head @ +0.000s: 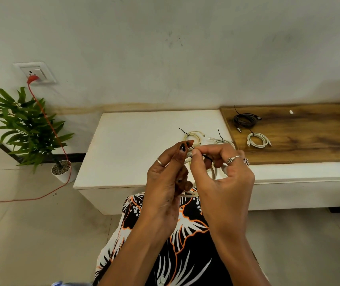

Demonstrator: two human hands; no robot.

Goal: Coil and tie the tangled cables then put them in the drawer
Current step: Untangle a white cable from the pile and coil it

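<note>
My left hand (pixel 168 178) grips a coiled white cable (pixel 214 172) above the front edge of the white cabinet top (pixel 128 145). My right hand (pixel 220 172) pinches a thin black zip tie (pixel 206 156) at the top of that coil. Behind my hands lie a cream coiled cable (pixel 195 135) with a black tie and another white cable (pixel 223 141) with a tie, partly hidden. On the wooden top (pixel 309 141) rest a tied black cable coil (pixel 244 120) and a tied white cable coil (pixel 258 140).
A small white piece (pixel 291 112) lies far back on the wood. A potted plant (pixel 26 129) stands on the floor at left. An orange cord (pixel 49 124) runs from a wall socket (pixel 36 73) down across the floor. The cabinet's front face (pixel 288 197) is below my hands.
</note>
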